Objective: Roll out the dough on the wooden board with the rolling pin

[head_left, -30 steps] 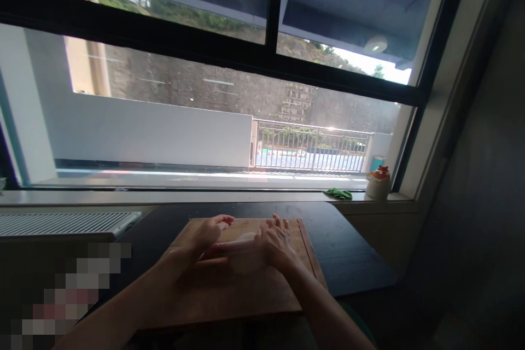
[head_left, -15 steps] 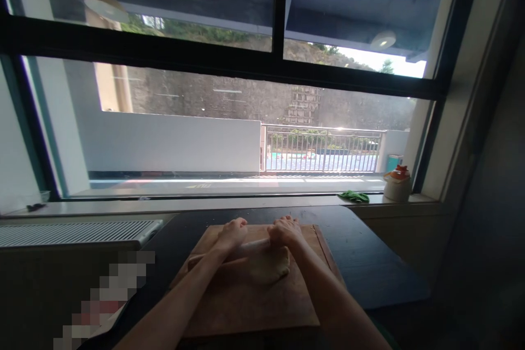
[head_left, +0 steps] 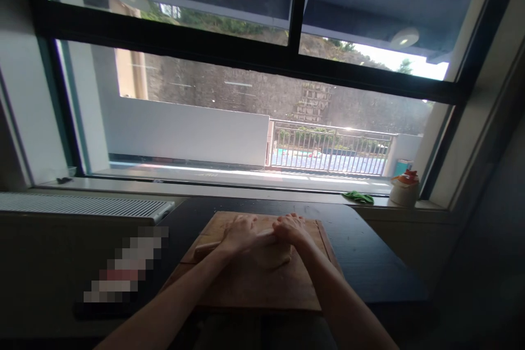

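Note:
A pale wooden rolling pin [head_left: 266,237] lies across a flat piece of dough [head_left: 274,255] on a wooden board [head_left: 262,291]. My left hand [head_left: 241,231] rests over the pin, its fingers stretched forward and curving down onto it. Near the right end, my right hand [head_left: 289,227] is closed over the pin, with its fingers bent over the far side. The pin's left end sticks out beyond my left forearm. Part of the dough is hidden under the pin and behind my left hand and forearm.
The board lies on a dark table [head_left: 361,254] below a large window. On the sill at right are a green cloth [head_left: 359,197] and a white container with an orange top [head_left: 405,188]. A white radiator [head_left: 90,208] stands left of the table.
My view has turned and tilted, so the scene sits further right and the board higher. My left hand's fingers are more stretched out over the rolling pin. My right hand keeps its hold.

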Tool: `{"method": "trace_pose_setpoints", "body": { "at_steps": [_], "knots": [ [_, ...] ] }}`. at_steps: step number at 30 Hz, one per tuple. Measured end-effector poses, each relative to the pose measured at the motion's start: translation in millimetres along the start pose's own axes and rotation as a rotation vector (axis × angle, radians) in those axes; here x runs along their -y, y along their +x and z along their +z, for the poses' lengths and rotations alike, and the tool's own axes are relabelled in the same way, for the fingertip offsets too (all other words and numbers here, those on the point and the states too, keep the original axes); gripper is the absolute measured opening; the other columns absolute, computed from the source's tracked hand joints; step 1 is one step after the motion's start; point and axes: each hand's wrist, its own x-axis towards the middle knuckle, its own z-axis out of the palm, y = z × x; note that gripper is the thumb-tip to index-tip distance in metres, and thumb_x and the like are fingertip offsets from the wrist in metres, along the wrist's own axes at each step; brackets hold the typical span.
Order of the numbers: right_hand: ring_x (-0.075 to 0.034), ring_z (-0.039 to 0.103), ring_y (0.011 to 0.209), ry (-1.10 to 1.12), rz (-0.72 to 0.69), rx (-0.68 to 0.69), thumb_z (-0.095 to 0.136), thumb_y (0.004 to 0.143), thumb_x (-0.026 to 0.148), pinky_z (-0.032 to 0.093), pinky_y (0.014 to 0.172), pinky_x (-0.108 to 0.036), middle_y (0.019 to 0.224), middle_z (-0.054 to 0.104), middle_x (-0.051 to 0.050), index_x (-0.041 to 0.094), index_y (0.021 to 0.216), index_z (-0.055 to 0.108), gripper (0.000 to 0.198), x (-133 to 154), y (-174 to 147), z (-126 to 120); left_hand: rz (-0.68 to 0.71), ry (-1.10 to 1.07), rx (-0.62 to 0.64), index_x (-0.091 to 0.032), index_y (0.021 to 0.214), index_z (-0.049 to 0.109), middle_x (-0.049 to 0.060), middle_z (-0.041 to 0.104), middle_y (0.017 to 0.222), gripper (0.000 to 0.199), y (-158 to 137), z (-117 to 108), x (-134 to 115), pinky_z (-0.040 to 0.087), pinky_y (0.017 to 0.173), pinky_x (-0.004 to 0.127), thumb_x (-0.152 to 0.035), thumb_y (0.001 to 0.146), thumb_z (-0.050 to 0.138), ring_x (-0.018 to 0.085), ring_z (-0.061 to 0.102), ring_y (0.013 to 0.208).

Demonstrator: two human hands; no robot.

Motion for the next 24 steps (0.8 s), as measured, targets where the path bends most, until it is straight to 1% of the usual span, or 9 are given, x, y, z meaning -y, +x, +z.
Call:
{"method": "trace_pose_setpoints", "body": {
  "at_steps": [2,3,7,10,14,17,20,22,24],
  "knots": [
    [-0.029,0.053,0.109,0.002,0.043,0.013,0.034,0.088,0.038,0.038,0.087,-0.046,0.111,0.064,-0.013,0.022,0.103,0.067,0.04,2,15,0,-0.008,0.108,-0.046,-0.023,0.109,0.062,0.009,0.065,0.11,0.037,9,0,-4,0.042,0.09,0.041,-0.033,0.085,0.036,0.027,0.055,0.108],
    [-0.03,0.053,0.109,0.005,0.065,0.017,0.034,0.088,0.04,0.038,0.087,-0.046,0.112,0.063,-0.013,0.021,0.104,0.067,0.041,3,22,0,-0.026,0.135,-0.044,-0.023,0.109,0.062,0.009,0.066,0.109,0.037,15,1,-4,0.041,0.09,0.043,-0.032,0.085,0.035,0.027,0.054,0.108],
    [-0.032,0.051,0.112,0.016,0.097,0.035,0.035,0.086,0.041,0.038,0.089,-0.047,0.116,0.062,-0.013,0.02,0.105,0.067,0.042,4,40,2,-0.129,0.153,0.022,-0.022,0.106,0.063,0.01,0.066,0.109,0.036,39,7,6,0.042,0.089,0.044,-0.028,0.084,0.035,0.028,0.054,0.109],
    [-0.031,0.051,0.111,0.022,0.089,0.038,0.035,0.087,0.042,0.038,0.089,-0.046,0.115,0.063,-0.012,0.022,0.103,0.067,0.042,2,40,4,-0.152,0.158,0.047,-0.022,0.102,0.064,0.011,0.065,0.11,0.034,44,11,10,0.043,0.087,0.044,-0.03,0.083,0.036,0.029,0.055,0.108],
    [-0.029,0.053,0.107,0.022,0.06,0.009,0.03,0.089,0.044,0.038,0.087,-0.044,0.112,0.064,-0.01,0.024,0.102,0.067,0.044,0,21,5,-0.124,0.169,0.04,-0.022,0.104,0.062,0.011,0.063,0.112,0.036,27,10,3,0.042,0.089,0.045,-0.034,0.085,0.034,0.028,0.054,0.108],
    [-0.026,0.053,0.105,0.006,0.037,-0.045,0.029,0.091,0.04,0.038,0.086,-0.041,0.108,0.065,-0.01,0.023,0.098,0.067,0.043,1,-3,5,-0.092,0.19,0.011,-0.022,0.112,0.059,0.011,0.061,0.118,0.038,6,7,-6,0.039,0.092,0.048,-0.033,0.086,0.033,0.028,0.052,0.112],
    [-0.025,0.052,0.104,-0.007,0.028,-0.103,0.029,0.091,0.037,0.035,0.089,-0.04,0.107,0.065,-0.009,0.022,0.095,0.067,0.041,3,-21,5,-0.052,0.206,0.001,-0.022,0.115,0.058,0.01,0.06,0.12,0.039,-9,3,-13,0.036,0.095,0.048,-0.032,0.087,0.032,0.028,0.05,0.114],
    [-0.024,0.052,0.104,-0.006,0.029,-0.122,0.03,0.091,0.037,0.034,0.09,-0.04,0.107,0.065,-0.009,0.022,0.095,0.068,0.041,4,-25,5,-0.059,0.204,0.011,-0.023,0.116,0.058,0.009,0.06,0.12,0.04,-12,2,-16,0.035,0.097,0.048,-0.033,0.088,0.032,0.028,0.049,0.116],
    [-0.024,0.053,0.103,0.004,0.038,-0.116,0.031,0.091,0.036,0.035,0.088,-0.039,0.106,0.066,-0.008,0.023,0.094,0.068,0.04,4,-21,4,-0.084,0.196,0.027,-0.023,0.115,0.059,0.009,0.06,0.121,0.039,-8,1,-15,0.035,0.096,0.048,-0.033,0.087,0.033,0.028,0.048,0.117]
  ]
}}
